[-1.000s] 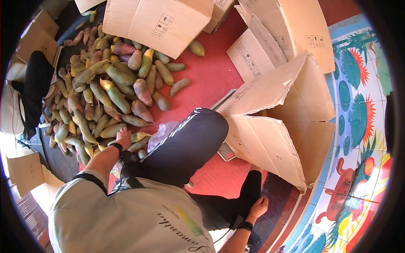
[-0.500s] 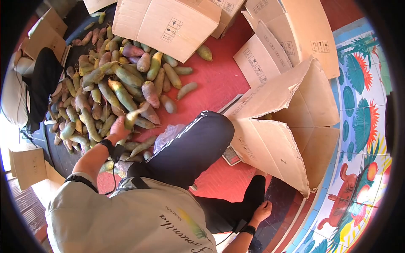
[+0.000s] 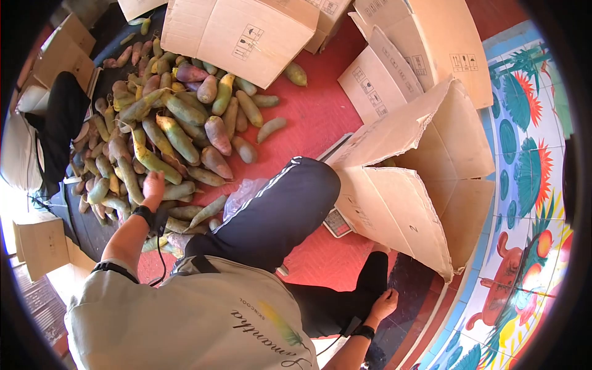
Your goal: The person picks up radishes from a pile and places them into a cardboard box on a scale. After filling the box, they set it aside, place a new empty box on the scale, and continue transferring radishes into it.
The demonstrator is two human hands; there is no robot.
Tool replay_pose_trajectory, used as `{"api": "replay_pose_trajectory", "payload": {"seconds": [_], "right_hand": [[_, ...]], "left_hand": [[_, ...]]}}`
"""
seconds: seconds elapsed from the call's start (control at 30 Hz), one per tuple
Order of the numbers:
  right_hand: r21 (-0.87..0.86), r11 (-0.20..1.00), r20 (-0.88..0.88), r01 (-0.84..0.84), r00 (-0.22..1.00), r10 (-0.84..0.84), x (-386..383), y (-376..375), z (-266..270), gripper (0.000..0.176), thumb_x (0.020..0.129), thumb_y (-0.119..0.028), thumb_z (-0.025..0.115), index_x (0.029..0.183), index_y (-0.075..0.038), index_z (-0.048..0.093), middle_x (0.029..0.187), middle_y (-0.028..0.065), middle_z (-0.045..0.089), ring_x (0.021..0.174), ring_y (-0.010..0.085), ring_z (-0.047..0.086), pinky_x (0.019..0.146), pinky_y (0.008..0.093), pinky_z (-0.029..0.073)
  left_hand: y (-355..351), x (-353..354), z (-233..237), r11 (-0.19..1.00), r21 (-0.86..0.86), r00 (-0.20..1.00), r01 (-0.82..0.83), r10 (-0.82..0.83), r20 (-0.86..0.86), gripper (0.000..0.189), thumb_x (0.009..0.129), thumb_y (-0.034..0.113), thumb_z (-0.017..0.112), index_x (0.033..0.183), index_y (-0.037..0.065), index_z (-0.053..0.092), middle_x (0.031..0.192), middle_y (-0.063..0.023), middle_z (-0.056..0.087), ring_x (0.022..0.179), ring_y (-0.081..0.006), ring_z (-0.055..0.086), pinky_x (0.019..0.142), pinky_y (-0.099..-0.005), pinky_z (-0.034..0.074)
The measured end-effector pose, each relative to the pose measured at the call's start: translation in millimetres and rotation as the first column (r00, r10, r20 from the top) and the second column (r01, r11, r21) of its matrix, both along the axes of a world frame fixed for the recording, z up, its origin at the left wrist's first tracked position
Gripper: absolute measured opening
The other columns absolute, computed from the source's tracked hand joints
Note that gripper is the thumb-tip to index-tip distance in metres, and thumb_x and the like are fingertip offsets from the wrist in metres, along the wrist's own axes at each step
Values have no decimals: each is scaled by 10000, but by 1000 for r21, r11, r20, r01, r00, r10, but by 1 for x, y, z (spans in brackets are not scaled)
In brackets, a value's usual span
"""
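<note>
My left hand (image 3: 154, 186) reaches over the left pile, its fingers closed against the lower side of a long yellow-green radish (image 3: 155, 163). Other green, yellowish and purple-pink radishes (image 3: 179, 140) lie heaped around it. Near my black trouser leg, low on the right, my right hand (image 3: 385, 303) rests with its fingers curled together; what they hold, if anything, is too small to make out. An open cardboard box (image 3: 394, 216) stands right of my bent knee.
More cardboard boxes (image 3: 246, 37) stand at the top. A clear plastic bag (image 3: 244, 194) and a small device (image 3: 337, 223) lie beside my knee (image 3: 296, 197). Another person's dark-clothed leg (image 3: 65, 123) is at the left. A painted tile wall (image 3: 515, 216) borders the right.
My left hand has moved left and slightly down, from above the pile's near edge onto the heap. The radish in it now lies lengthwise across the others. My right hand has hardly moved.
</note>
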State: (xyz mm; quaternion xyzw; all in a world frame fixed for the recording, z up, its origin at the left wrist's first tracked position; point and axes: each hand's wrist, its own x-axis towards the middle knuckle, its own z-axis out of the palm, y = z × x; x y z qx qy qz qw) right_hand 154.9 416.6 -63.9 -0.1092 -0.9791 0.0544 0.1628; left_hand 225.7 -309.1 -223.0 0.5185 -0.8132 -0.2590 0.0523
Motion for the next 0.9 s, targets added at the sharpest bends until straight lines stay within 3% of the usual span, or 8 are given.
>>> {"api": "replay_pose_trajectory", "payload": {"seconds": [0.1, 0.17, 0.27, 0.33, 0.47, 0.63, 0.77, 0.9], "right_hand": [[-22, 999, 19, 24, 1000, -24, 0, -1, 1, 143, 835, -114, 495, 828, -2, 583, 774, 179, 603, 687, 342, 588, 615, 412, 465], [-29, 999, 30, 28, 999, -27, 0, -2, 2, 139, 834, -114, 499, 827, -4, 584, 775, 179, 605, 685, 340, 589, 614, 410, 466], [-40, 998, 41, 39, 998, -37, 0, -3, 3, 132, 831, -112, 507, 826, -7, 586, 779, 178, 608, 681, 339, 589, 613, 407, 469], [-42, 998, 43, 50, 998, -48, 1, -3, 2, 128, 829, -111, 510, 826, -8, 587, 782, 178, 610, 680, 338, 590, 613, 405, 471], [11, 1000, -15, -7, 1000, 7, 0, -2, 0, 116, 830, -101, 497, 817, -15, 575, 708, 153, 597, 621, 294, 590, 576, 379, 465], [30, 999, -21, -17, 1000, 18, -1, -2, 0, 119, 827, -110, 502, 814, -16, 574, 706, 156, 596, 620, 300, 589, 582, 389, 465], [3, 1000, 7, 7, 1000, -7, -1, -4, 2, 128, 828, -109, 500, 814, -8, 577, 733, 170, 599, 645, 328, 586, 593, 409, 462], [-29, 999, 11, 23, 1000, -23, 1, -1, 0, 135, 830, -105, 499, 818, 2, 581, 763, 190, 603, 677, 361, 583, 610, 430, 460]], "left_hand": [[24, -3, -24, 837, 211, 822, 505, -541, 178, 280, 781, 298, 569, 919, 55, 580, 877, -183, 615, 824, -354, 590, 721, -425, 460], [20, 22, -101, 320, 320, 228, 891, -929, 293, 312, 782, 313, 544, 1006, 100, 589, 978, -134, 617, 854, -313, 607, 738, -398, 480], [79, 10, -31, 301, 649, 284, 699, -949, 134, 345, 776, 310, 546, 1079, 150, 588, 1071, -95, 602, 915, -279, 605, 783, -384, 482], [97, 11, -10, 281, 738, 109, 613, -956, 273, 361, 776, 306, 551, 1118, 198, 583, 1095, -65, 601, 957, -261, 591, 822, -382, 466], [107, 16, -12, 414, 776, 103, 476, -903, 418, 363, 769, 306, 565, 1121, 217, 584, 1081, -61, 608, 954, -242, 594, 827, -361, 466], [101, 12, -9, 601, 517, 388, 609, -795, 467, 207, 770, 226, 566, 951, 204, 662, 922, -68, 649, 842, -235, 628, 721, -345, 505], [82, -11, 8, 568, 520, 403, 638, -822, 402, 161, 770, 181, 567, 889, 191, 675, 882, -84, 648, 835, -233, 627, 690, -344, 507], [50, -47, 26, 495, 745, 483, 447, -835, 265, 180, 764, 150, 560, 902, 188, 670, 887, -90, 647, 833, -239, 624, 696, -357, 495]]}}
